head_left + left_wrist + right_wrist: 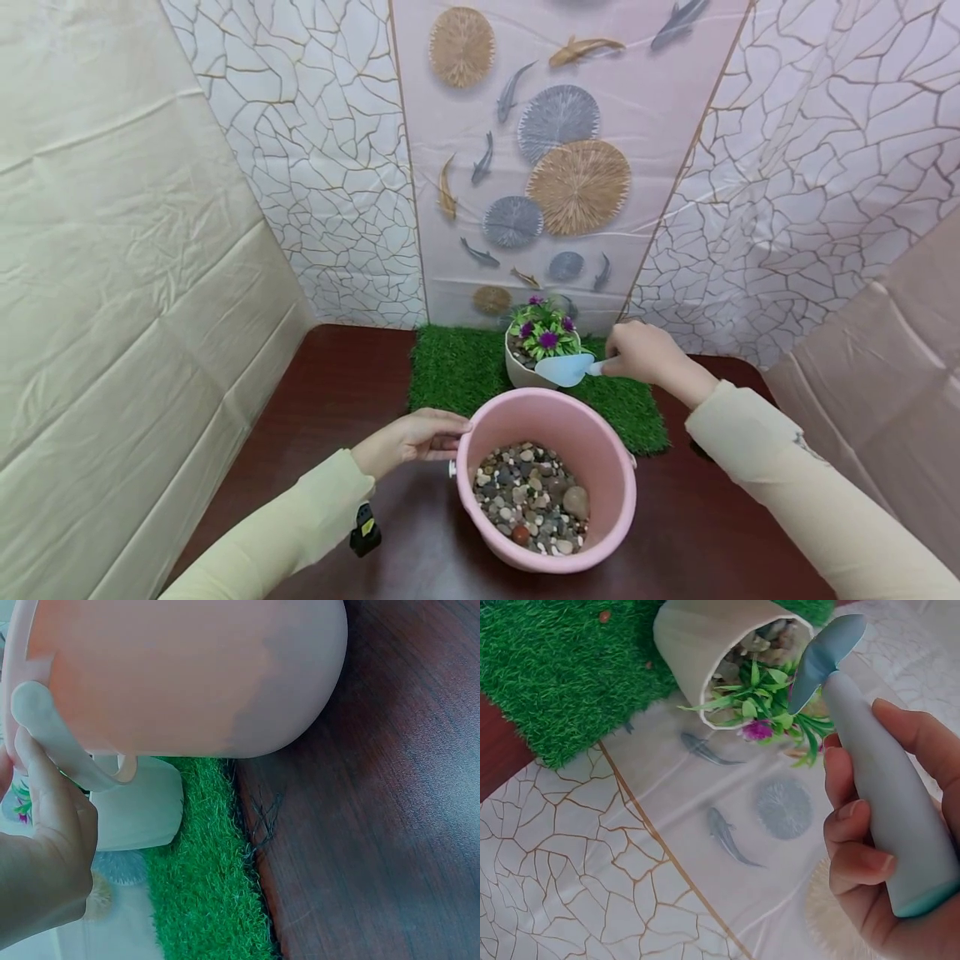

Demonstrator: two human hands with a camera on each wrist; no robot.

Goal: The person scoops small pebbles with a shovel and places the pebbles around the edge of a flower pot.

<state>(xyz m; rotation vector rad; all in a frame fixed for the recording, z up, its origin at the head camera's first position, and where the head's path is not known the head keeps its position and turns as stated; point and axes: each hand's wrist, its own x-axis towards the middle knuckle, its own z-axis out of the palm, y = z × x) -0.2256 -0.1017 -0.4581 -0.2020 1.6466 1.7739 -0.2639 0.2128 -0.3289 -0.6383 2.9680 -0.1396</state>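
Observation:
My left hand [420,435] pinches the left rim of a pink bucket [551,417], thumb at the top edge and fingers against the outside. In the left wrist view the fingers lie beside the bucket's white handle [60,739]. Multicoloured pebbles [525,500] cover the bucket's bottom. My right hand [645,354] grips a small light-blue trowel [566,368] by its thick handle. The blade is at the front rim of a white flowerpot [521,375]. In the right wrist view no stones show on the blade. Purple flowers with green leaves [542,332] stand among stones in the pot.
The pot stands on a green artificial grass mat [453,367] at the back of the dark red-brown table [337,375]. Behind it hangs a patterned cloth [480,167]. Pale fabric walls [127,317] close in both sides. The bucket stands in front of the pot.

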